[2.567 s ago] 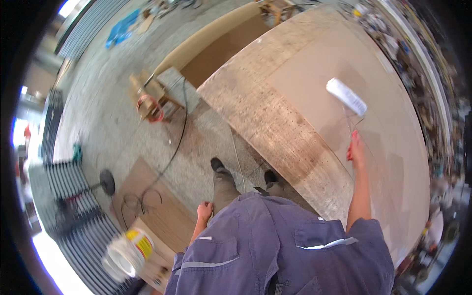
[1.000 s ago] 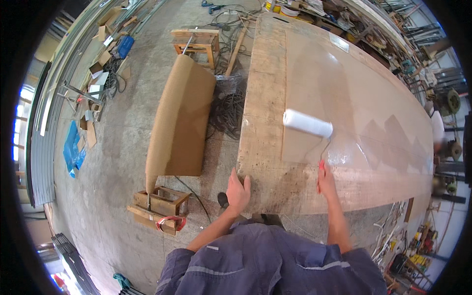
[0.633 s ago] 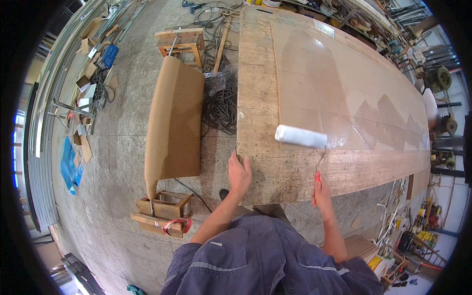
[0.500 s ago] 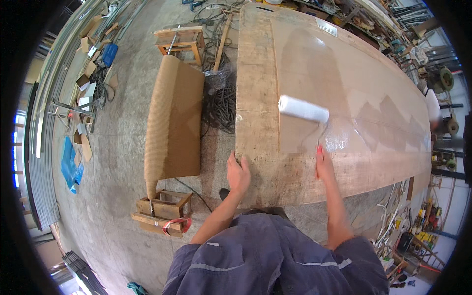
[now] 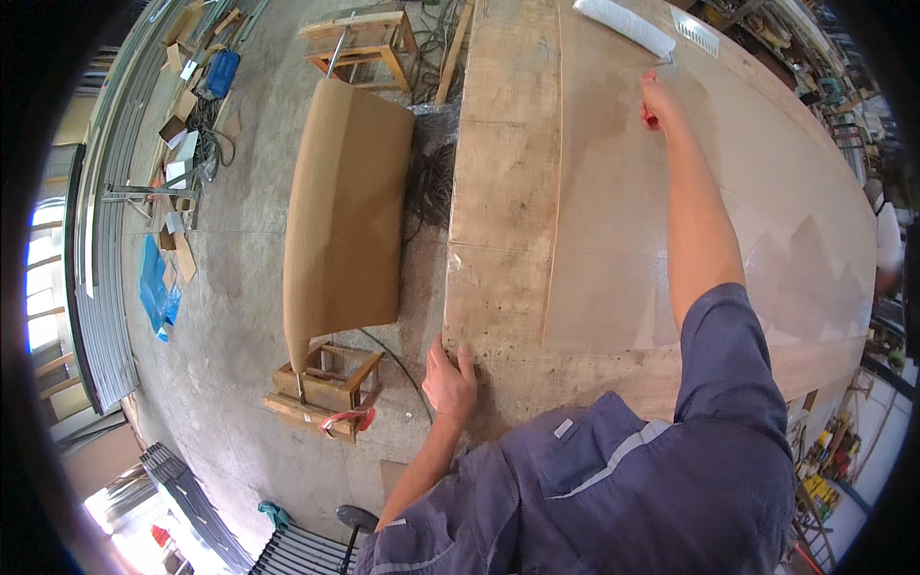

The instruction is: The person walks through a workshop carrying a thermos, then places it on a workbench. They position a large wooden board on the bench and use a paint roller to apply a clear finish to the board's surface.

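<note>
One roller | right hand gripping handle, mostly hidden | left hand at board edge, hold unclear

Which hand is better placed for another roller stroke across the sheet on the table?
Probably the right hand: it grips the white roller by its red handle, reaching over the brown sheet. The left hand is at the table's near left corner, away from the roller.
</note>
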Available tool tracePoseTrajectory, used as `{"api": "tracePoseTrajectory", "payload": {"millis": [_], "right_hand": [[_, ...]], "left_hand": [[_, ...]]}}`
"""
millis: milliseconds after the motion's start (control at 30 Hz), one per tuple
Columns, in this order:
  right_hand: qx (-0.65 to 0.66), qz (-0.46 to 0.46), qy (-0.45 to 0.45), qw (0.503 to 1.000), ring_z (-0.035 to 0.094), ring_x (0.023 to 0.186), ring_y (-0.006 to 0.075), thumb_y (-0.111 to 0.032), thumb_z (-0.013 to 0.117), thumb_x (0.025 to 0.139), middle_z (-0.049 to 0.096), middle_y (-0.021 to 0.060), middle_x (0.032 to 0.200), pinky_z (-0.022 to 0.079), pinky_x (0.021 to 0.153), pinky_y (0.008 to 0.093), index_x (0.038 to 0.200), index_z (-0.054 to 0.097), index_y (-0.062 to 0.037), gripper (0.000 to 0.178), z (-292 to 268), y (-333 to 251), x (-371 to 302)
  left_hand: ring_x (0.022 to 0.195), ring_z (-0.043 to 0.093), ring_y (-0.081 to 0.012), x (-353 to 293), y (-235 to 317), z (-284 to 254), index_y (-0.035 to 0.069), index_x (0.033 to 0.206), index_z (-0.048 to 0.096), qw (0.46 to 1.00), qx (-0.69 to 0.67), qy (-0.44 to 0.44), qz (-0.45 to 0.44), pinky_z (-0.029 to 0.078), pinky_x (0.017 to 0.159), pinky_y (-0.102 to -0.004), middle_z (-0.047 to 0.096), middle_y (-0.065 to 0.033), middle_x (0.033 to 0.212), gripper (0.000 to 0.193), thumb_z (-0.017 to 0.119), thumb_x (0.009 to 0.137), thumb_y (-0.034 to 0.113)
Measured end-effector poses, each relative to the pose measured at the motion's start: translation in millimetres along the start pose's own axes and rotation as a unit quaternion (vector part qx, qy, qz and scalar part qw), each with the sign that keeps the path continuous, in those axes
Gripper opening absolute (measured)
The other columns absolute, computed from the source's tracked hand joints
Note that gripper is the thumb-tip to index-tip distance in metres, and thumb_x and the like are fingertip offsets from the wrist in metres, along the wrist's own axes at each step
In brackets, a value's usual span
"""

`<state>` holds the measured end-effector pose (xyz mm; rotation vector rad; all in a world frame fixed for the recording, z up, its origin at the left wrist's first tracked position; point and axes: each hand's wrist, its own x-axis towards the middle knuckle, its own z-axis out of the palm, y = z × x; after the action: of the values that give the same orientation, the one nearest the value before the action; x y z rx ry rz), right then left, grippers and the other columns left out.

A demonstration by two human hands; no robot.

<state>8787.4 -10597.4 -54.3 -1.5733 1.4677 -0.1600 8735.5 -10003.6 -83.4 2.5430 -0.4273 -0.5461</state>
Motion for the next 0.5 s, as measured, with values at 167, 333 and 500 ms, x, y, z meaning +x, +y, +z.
{"api": "tracePoseTrajectory", "payload": {"millis": [167, 333, 500], "right_hand": [[-0.082, -0.065, 0.020, 0.994, 0.048, 0.037, 0.0224, -0.040, 0.031, 0.103, 0.052, 0.0108, 0.054, 0.039, 0.038, 0.0399, 0.124, 0.042, -0.0145, 0.034, 14, 49, -60], [-0.032, -0.021, -0.038, 0.999, 0.050, 0.040, 0.0209, -0.055, 0.034, 0.102, 0.054, 0.0092, 0.056, 0.042, 0.041, 0.0387, 0.135, 0.053, -0.0131, 0.056, -7, 148, -222], [0.001, 0.003, -0.046, 0.999, 0.050, 0.040, 0.0159, -0.037, 0.040, 0.102, 0.053, 0.0070, 0.064, 0.042, 0.040, 0.0325, 0.140, 0.050, -0.0146, 0.046, -33, 230, -413]], "left_hand": [[0.106, 0.060, -0.0441, 1, -14, 9, -0.001, 0.134, 0.045, 1.000, 0.015, -0.010, -0.026, 0.048, 0.087, -0.0498, 0.060, -0.0263, 0.120, 0.056, 0.054, 0.096, 0.039], [0.094, 0.063, -0.0434, -3, -15, 17, 0.001, 0.138, 0.042, 0.999, -0.026, 0.027, 0.037, 0.049, 0.082, -0.0480, 0.064, -0.0258, 0.110, 0.056, 0.051, 0.099, 0.039], [0.114, 0.055, -0.0464, -8, -7, 10, -0.002, 0.138, 0.041, 0.996, -0.074, -0.014, 0.048, 0.044, 0.094, -0.0489, 0.054, -0.0284, 0.130, 0.057, 0.048, 0.100, 0.039]]}}
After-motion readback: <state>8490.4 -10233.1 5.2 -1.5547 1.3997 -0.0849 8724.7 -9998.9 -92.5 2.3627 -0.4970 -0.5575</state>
